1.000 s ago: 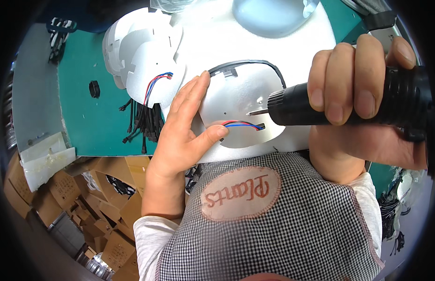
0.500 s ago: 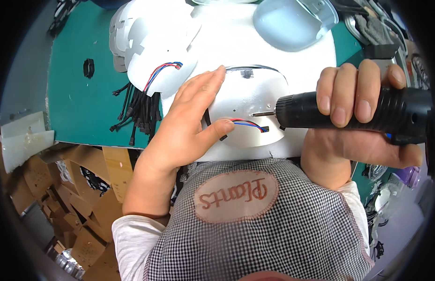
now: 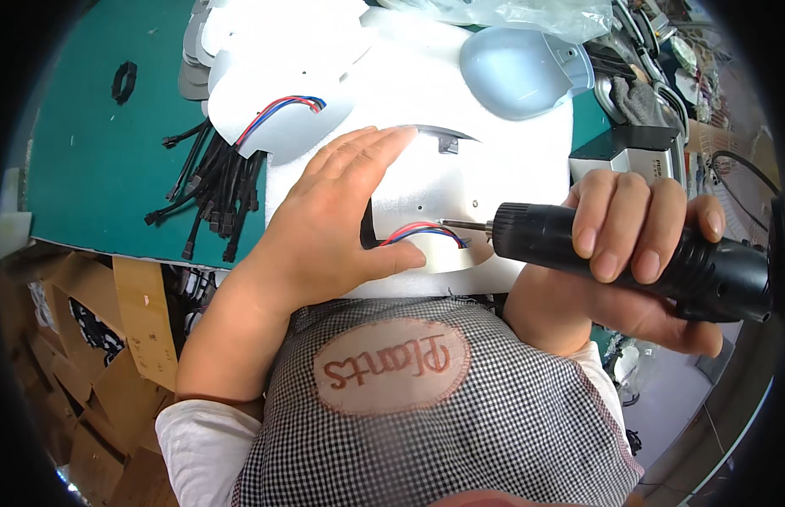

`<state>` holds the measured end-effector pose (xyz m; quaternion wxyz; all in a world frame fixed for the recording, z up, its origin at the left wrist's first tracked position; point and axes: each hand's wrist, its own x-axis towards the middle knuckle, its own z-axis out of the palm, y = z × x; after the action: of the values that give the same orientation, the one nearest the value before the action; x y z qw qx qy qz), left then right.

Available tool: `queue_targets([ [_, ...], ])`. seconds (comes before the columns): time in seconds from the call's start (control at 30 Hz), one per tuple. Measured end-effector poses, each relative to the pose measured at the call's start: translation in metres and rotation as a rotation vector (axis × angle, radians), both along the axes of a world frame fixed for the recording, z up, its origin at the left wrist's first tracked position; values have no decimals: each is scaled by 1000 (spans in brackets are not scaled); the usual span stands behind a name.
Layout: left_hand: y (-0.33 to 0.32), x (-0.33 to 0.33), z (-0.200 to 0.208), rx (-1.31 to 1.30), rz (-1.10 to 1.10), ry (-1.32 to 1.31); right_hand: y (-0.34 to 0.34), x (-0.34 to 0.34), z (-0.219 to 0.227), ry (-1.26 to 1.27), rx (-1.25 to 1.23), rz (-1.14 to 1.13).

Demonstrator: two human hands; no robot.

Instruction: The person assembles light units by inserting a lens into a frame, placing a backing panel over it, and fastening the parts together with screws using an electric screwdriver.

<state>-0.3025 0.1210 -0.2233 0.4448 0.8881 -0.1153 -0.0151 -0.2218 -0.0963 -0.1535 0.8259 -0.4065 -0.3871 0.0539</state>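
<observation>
My left hand (image 3: 320, 224) spans the left side of a silvery-white curved panel (image 3: 434, 177), fingers along its far edge and thumb on its near part. Red, blue and black wires (image 3: 413, 228) arch out beside the thumb. A black electric screwdriver (image 3: 536, 241) lies nearly level in my right hand (image 3: 637, 245), fingers wrapped over its body. Its thin bit points left and ends at the panel, close by the wires. Whether the tip sits on a screw is too small to tell. A small black clip (image 3: 448, 145) shows at the panel's far edge.
White foam (image 3: 401, 68) lies under the panel on a green mat (image 3: 88, 160). Stacked white panels (image 3: 282, 76) and black cable ends (image 3: 215, 203) are to the left. A pale blue shell (image 3: 515, 76) stands at the back, a black-and-grey box (image 3: 633, 156) at right, cardboard boxes (image 3: 143, 313) lower left.
The screwdriver's bit has moved left and nearer the wires, and its rear end has dropped. The wires arch higher beside my left thumb. The whole view has shifted and turned slightly.
</observation>
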Motion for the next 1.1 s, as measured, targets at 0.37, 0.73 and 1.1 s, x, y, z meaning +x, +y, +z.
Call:
queue_targets([
  [0.37,-6,4,-2,33,-46,-56,-4,2,2,1,18,-81],
  [0.73,-6,9,5,-9,-47,45,-24,19,-11,19,63,-44],
  [1.1,-6,10,8,-22,-48,120,-38,36,-23,-21,113,48],
])
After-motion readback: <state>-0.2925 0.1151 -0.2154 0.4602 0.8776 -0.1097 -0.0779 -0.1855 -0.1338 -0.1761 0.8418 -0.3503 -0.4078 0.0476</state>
